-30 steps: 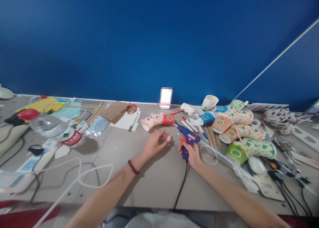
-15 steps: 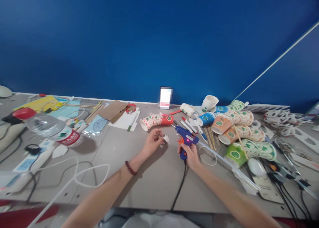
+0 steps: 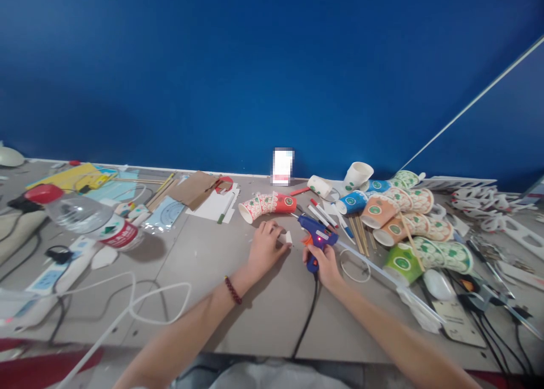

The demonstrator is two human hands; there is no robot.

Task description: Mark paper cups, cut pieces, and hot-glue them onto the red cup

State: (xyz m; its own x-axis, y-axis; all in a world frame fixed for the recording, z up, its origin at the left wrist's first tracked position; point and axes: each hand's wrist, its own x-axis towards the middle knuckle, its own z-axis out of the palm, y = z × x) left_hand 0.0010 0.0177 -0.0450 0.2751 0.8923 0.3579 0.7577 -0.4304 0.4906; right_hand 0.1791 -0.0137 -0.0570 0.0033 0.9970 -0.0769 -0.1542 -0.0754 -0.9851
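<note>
My left hand [image 3: 267, 246] is closed, pinching a small white piece of paper or card [image 3: 288, 238] between thumb and fingers, low over the table. In my right hand [image 3: 324, 259] is a blue hot glue gun [image 3: 314, 230] with an orange trigger and a lit red light. Its nozzle points up and left, a short way from the white piece. Just beyond both hands lies a red-and-white tube of joined paper cups [image 3: 267, 204] on its side. The glue gun's black cord [image 3: 306, 321] runs down toward the front table edge.
Joined paper cups in blue, orange and green [image 3: 403, 219] crowd the right side, near wooden sticks [image 3: 360, 235] and markers [image 3: 323, 213]. To the left are a water bottle [image 3: 85, 214], a power strip [image 3: 63, 270] and a loose white cable [image 3: 161, 321]. A blurred bright screen [image 3: 283, 166] stands by the blue wall.
My left hand has turned over the small piece, which showed a red pattern before and now shows plain white. The glue gun has shifted slightly left.
</note>
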